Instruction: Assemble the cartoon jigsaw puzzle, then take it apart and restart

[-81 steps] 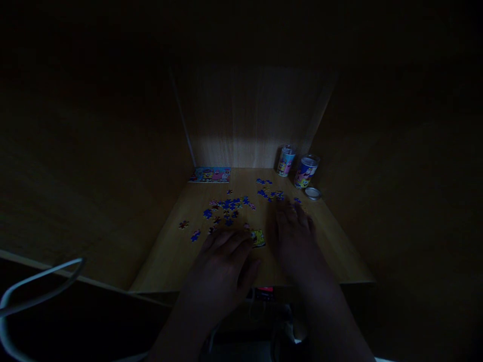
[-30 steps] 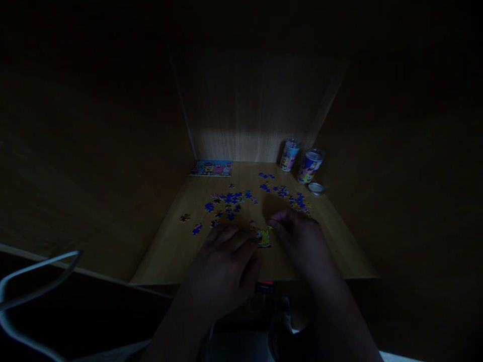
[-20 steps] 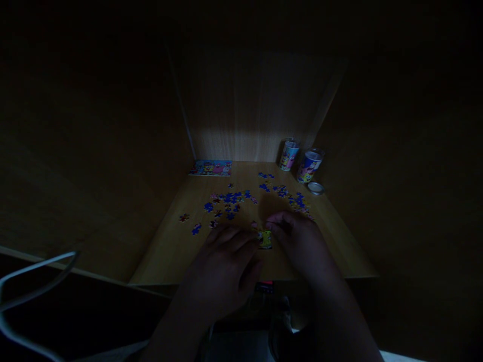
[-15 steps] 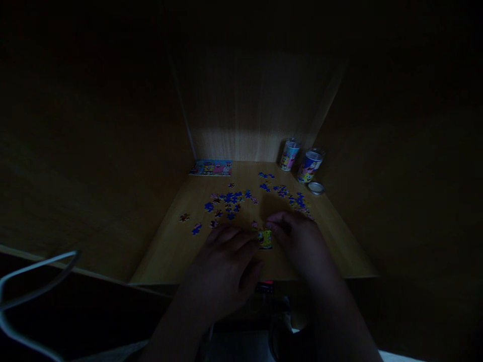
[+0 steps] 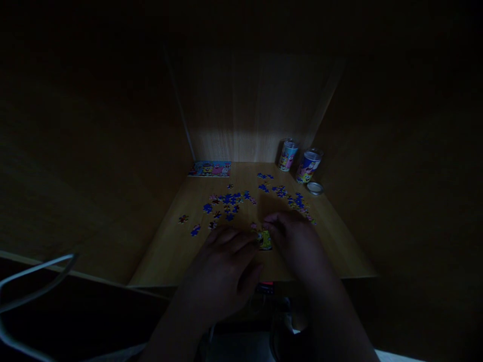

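Left hand (image 5: 222,264) and right hand (image 5: 296,239) in at a small joined patch of jigsaw pieces (image 5: 264,241) near the front of the surface (image 5: 166,256).

On my feed, fingers from both hands curve down to the patch from either side; in this dim light I can't tell whether either grip is clamped on it or just touching. Loose blue puzzle pieces (image 5: 228,199) lie scattered beyond, toward a cartoon picture card (image 5: 209,169), two printed canisters (image 5: 298,161) and a round lid (image 5: 314,188).
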The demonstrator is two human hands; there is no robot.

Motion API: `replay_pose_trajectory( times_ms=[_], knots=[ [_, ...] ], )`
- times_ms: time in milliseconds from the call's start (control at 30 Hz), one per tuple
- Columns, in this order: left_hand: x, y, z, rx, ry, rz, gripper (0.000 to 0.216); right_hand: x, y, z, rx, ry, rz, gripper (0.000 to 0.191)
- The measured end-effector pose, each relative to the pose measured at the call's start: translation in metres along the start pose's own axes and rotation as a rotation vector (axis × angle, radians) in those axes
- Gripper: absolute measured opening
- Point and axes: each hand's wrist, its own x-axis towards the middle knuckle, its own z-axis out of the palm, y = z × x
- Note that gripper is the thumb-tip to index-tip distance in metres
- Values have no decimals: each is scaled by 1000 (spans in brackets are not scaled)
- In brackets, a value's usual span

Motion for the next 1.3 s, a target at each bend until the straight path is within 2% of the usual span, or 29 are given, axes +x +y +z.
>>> replay_pose_trajectory(
  times_ms=[267,833,900,1100,1200,1300],
  knots=[
    [2,-2,1,5,22,8,25,1,-2,3,-96,-19,-39,9],
    [1,-5,5,38,25,24,25,2,-2,3,-135,-31,-31,12],
    [1,-5,5,39,34,28,23,1,-2,2,-217,12,16,15],
    [2,-5,5,38,49,37,23,-8,1,4,-517,146,290,34],
    [2,-4,4,39,42,29,23,-10,4,4,-486,218,293,40],
    [0,-4,4,43,35,22,24,-11,14,-9,-316,346,231,47]
  ],
)
